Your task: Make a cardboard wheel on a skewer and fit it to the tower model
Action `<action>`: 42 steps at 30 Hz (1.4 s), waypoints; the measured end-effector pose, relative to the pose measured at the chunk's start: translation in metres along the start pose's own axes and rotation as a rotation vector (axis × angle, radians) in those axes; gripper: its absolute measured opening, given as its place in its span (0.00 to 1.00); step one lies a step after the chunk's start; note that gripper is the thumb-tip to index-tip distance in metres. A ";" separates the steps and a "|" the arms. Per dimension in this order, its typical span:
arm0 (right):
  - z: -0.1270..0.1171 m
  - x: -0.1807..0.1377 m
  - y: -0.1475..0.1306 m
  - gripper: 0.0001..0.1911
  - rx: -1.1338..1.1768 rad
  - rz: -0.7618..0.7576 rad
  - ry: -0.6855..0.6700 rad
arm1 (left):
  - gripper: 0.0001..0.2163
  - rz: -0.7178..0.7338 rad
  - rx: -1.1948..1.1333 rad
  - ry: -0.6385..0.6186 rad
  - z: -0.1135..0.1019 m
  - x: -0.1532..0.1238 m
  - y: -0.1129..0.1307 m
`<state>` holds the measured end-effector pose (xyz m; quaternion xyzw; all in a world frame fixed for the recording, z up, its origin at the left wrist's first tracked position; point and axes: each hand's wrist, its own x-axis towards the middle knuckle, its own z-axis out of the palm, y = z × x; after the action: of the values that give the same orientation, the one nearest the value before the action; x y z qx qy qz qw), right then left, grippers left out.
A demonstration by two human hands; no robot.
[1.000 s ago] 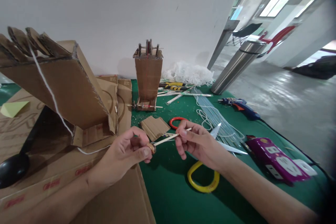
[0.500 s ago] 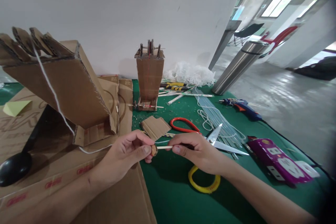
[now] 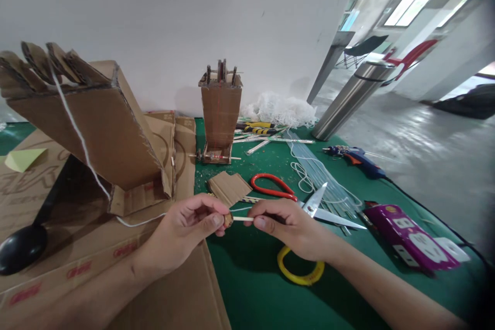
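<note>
Between thumb and fingers, my left hand (image 3: 195, 224) pinches a small round brown piece (image 3: 228, 220), which looks like cardboard. A thin pale wooden stick (image 3: 243, 219) runs from that piece to my right hand (image 3: 288, 224), whose thumb and forefinger close on its other end. How far the stick goes into the piece is hidden by my fingers. Scissors with one red and one yellow handle (image 3: 300, 274) lie open on the table under and beside my right hand. Just beyond my hands is a flat cardboard scrap (image 3: 229, 188).
On the left stands a large cardboard structure (image 3: 85, 124) with a white string; a smaller one (image 3: 221, 113) stands behind. A black ladle-like utensil (image 3: 23, 247) lies left. Rightward are glue sticks (image 3: 320, 175), a glue gun (image 3: 358, 159), a purple power strip (image 3: 412, 240) and a steel flask (image 3: 350, 100).
Both hands keep their pinch in nearly the same place. The brown piece has turned slightly in my left fingers, and my right hand has shifted a very little.
</note>
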<state>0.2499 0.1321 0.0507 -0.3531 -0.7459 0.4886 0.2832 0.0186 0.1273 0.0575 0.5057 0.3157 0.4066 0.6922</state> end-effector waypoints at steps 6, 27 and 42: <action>0.002 -0.001 0.000 0.22 0.022 0.002 -0.001 | 0.03 0.055 0.156 0.070 -0.001 -0.003 -0.004; 0.000 -0.003 -0.005 0.13 -0.248 -0.007 0.063 | 0.07 0.395 0.858 0.262 0.002 -0.009 -0.003; 0.001 -0.008 -0.011 0.13 -0.251 0.027 0.000 | 0.07 0.587 1.037 0.181 0.003 -0.011 -0.003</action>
<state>0.2507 0.1221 0.0598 -0.3958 -0.7963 0.3954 0.2300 0.0167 0.1154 0.0554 0.8068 0.3778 0.4150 0.1846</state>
